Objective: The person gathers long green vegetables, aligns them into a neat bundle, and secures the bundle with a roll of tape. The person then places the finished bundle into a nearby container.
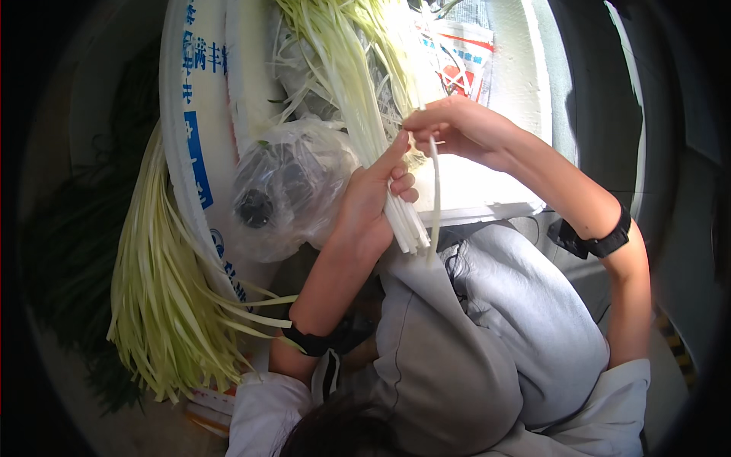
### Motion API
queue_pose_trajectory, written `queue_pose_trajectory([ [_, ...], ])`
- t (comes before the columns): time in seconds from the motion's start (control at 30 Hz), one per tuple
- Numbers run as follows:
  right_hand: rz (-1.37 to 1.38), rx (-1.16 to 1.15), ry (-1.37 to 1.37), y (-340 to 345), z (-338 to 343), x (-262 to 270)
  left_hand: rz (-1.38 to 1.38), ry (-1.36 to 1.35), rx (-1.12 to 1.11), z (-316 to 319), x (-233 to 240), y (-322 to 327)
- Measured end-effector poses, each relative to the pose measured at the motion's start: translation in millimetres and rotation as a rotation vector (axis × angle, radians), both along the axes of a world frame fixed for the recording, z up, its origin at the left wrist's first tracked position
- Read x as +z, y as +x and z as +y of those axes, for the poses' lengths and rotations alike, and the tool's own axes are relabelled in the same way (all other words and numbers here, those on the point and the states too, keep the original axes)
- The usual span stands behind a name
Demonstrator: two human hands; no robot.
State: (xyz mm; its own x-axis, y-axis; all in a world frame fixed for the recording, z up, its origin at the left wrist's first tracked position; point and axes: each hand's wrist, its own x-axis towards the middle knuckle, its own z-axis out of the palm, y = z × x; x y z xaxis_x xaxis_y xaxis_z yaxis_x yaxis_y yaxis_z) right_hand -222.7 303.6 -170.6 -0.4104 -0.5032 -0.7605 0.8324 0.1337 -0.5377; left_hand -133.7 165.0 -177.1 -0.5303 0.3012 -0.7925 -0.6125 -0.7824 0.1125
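My left hand (371,197) is closed around a bunch of blanched yellow chives (348,85). White stalk ends (406,228) stick out below my fist toward my knees, while the pale yellow leaves trail away over a white polystyrene foam box (528,108). Just right of the fist, my right hand (465,128) has its thumb and fingertips pinched together. A single pale stalk (437,188) hangs down from those fingers. My hands nearly touch at the left thumb tip. More yellow leaves lie beyond my right hand, partly washed out by glare.
A clear plastic bag (285,188) with something dark inside sits left of my left wrist. Another large bunch of yellow chives (165,308) droops over the box's left side. Dark green leaves (68,228) are heaped in shadow. A printed packet (471,48) lies inside the box.
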Motion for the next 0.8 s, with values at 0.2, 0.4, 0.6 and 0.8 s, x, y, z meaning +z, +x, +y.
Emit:
queue_pose_trajectory([
  [0.2, -0.040, 0.197, 0.000, 11, 15, 21, 0.019, 0.052, -0.013, -2, -4, 0],
  [0.4, -0.150, 0.516, 0.104, 11, 4, 21, -0.039, -0.052, -0.132, 2, -5, -7],
  [0.6, -0.060, 0.745, 0.197, -3, 2, 22, 0.028, -0.042, -0.207, 2, -3, -11],
  [0.8, 0.036, 0.712, 0.243, 1, 18, 29, 0.023, 0.008, -0.011, 5, 3, -13],
])
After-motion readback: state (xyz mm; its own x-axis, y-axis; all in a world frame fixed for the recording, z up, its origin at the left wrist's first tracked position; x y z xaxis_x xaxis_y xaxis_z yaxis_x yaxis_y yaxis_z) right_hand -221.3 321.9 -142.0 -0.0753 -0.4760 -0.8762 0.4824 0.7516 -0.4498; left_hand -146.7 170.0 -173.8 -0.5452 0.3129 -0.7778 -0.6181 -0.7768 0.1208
